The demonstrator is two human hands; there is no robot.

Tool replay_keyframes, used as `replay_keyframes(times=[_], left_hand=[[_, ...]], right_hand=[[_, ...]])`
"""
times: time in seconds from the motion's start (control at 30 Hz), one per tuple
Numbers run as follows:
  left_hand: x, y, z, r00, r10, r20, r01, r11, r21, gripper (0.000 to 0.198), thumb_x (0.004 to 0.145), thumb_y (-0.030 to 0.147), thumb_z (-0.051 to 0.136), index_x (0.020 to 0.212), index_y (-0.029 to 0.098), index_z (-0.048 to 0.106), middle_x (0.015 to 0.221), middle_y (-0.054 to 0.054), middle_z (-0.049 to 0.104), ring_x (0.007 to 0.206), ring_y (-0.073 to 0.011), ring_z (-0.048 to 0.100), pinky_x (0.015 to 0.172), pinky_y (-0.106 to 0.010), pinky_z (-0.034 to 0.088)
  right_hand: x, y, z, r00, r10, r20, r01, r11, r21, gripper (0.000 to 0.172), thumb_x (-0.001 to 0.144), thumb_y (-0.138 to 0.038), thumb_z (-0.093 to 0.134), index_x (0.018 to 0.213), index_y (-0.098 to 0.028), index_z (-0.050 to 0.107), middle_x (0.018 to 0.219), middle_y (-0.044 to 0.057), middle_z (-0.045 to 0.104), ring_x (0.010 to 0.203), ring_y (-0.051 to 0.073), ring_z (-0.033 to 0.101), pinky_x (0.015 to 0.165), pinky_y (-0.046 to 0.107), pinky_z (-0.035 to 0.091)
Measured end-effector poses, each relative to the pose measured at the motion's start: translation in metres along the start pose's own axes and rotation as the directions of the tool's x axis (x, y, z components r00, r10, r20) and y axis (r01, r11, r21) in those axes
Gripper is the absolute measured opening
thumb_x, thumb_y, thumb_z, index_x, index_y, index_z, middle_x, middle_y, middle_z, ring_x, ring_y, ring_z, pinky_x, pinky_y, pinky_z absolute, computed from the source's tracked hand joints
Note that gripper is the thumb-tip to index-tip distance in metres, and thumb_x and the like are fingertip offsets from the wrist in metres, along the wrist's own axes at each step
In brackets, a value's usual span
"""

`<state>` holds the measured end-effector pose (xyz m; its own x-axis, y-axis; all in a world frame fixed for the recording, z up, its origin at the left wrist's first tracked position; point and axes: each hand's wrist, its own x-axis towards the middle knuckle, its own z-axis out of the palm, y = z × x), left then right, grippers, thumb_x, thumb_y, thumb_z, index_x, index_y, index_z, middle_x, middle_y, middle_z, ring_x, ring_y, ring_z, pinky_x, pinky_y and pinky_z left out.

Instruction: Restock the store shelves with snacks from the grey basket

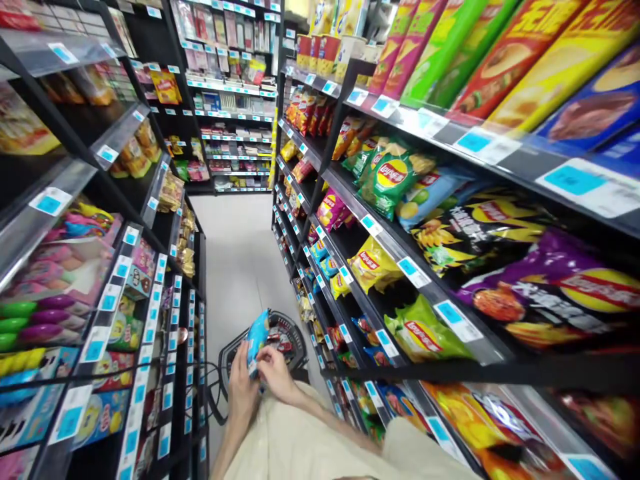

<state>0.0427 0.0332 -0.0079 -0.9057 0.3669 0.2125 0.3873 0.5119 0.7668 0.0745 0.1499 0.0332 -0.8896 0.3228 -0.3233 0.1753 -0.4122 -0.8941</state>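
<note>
A small blue snack bag (258, 331) is held in front of my body, low in the middle of the view. My left hand (242, 375) wraps round its left side and lower part. The fingers of my right hand (276, 373) are bent in a pinch at the bag's right edge; their tips are partly hidden. Beneath the bag is a dark shopping basket (300, 339) with several small red and dark packages (284, 338) in it, too small to name.
On my right, shelves hold chip bags (395, 175), a green chip bag (425, 331) and tall chip boxes (525, 63). Shelves on my left carry toys and packaged snacks (137, 152). Between them the grey floor (233, 247) runs to a back shelf of small goods (235, 103).
</note>
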Motion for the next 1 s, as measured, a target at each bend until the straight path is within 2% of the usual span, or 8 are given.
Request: replay_keyframes(times=[0.13,0.23,0.37,0.47,0.57,0.73,0.83,1.0], left_hand=[[0.002,0.005,-0.021,0.999,-0.049,0.010,0.050,0.986,-0.161,0.065,0.086,0.025,0.057,0.151,0.022,0.050,0.153,-0.013,0.058,0.139,-0.0313,0.057,0.115,-0.049,0.048],[0.005,0.009,-0.027,0.975,-0.214,0.057,0.221,0.921,-0.320,0.056,0.077,0.029,0.064,0.132,0.020,0.065,0.137,-0.012,0.070,0.127,-0.0335,0.066,0.109,-0.049,0.053],[0.007,0.018,-0.026,0.817,-0.541,0.202,0.535,0.579,-0.615,0.040,0.067,0.038,0.081,0.100,0.017,0.071,0.100,-0.011,0.080,0.099,-0.0315,0.077,0.091,-0.044,0.062],[0.007,0.028,-0.029,0.763,-0.585,0.277,0.517,0.293,-0.805,0.050,0.063,0.039,0.090,0.105,0.020,0.069,0.101,-0.007,0.080,0.107,-0.0269,0.075,0.093,-0.039,0.062],[0.008,0.035,-0.035,0.738,-0.563,0.373,0.532,0.145,-0.834,0.058,0.064,0.044,0.093,0.112,0.023,0.068,0.107,-0.006,0.080,0.115,-0.0266,0.073,0.098,-0.040,0.061],[0.007,0.039,-0.037,0.749,-0.483,0.454,0.602,0.209,-0.771,0.074,0.065,0.059,0.091,0.123,0.019,0.067,0.116,-0.011,0.079,0.122,-0.0302,0.070,0.107,-0.047,0.056],[0.009,0.038,-0.035,0.769,-0.425,0.477,0.612,0.275,-0.742,0.082,0.060,0.060,0.094,0.125,0.017,0.067,0.118,-0.013,0.078,0.122,-0.0313,0.070,0.111,-0.050,0.053],[0.020,0.037,-0.038,0.766,-0.317,0.559,0.642,0.346,-0.684,0.091,0.050,0.046,0.100,0.130,0.016,0.067,0.130,-0.017,0.074,0.126,-0.0357,0.067,0.116,-0.055,0.048]], right_hand=[[-0.014,-0.019,0.018,0.993,0.032,0.114,-0.042,0.996,0.081,0.025,0.067,-0.029,0.078,0.081,-0.021,0.059,0.063,-0.008,0.055,0.045,0.006,0.040,0.046,0.021,0.031],[-0.019,-0.033,0.019,0.981,0.029,0.190,-0.040,0.998,0.054,0.033,0.069,-0.038,0.086,0.082,-0.020,0.062,0.068,-0.005,0.064,0.050,0.007,0.050,0.051,0.021,0.039],[-0.027,-0.043,0.001,0.951,0.110,0.290,-0.098,0.994,-0.053,0.049,0.069,-0.058,0.088,0.088,-0.017,0.068,0.079,0.002,0.074,0.060,0.012,0.063,0.057,0.025,0.048],[-0.035,-0.041,-0.020,0.901,0.285,0.326,-0.225,0.951,-0.210,0.056,0.069,-0.065,0.086,0.089,-0.014,0.073,0.079,0.006,0.075,0.068,0.017,0.069,0.059,0.026,0.052],[-0.041,-0.035,-0.035,0.902,0.370,0.221,-0.316,0.917,-0.242,0.059,0.069,-0.065,0.086,0.097,-0.014,0.074,0.090,0.009,0.078,0.076,0.021,0.073,0.058,0.027,0.054],[-0.033,-0.024,-0.028,0.982,0.185,0.028,-0.185,0.983,-0.003,0.067,0.070,-0.051,0.091,0.123,-0.017,0.069,0.118,0.012,0.076,0.105,0.027,0.074,0.085,0.040,0.063],[-0.024,-0.024,-0.018,0.990,0.102,-0.097,-0.096,0.993,0.071,0.067,0.068,-0.045,0.093,0.124,-0.016,0.069,0.116,0.012,0.077,0.110,0.029,0.073,0.097,0.045,0.060],[-0.026,-0.031,-0.010,0.978,0.057,-0.202,-0.024,0.987,0.161,0.069,0.069,-0.039,0.092,0.130,-0.020,0.065,0.115,0.009,0.078,0.114,0.028,0.072,0.101,0.046,0.060]])
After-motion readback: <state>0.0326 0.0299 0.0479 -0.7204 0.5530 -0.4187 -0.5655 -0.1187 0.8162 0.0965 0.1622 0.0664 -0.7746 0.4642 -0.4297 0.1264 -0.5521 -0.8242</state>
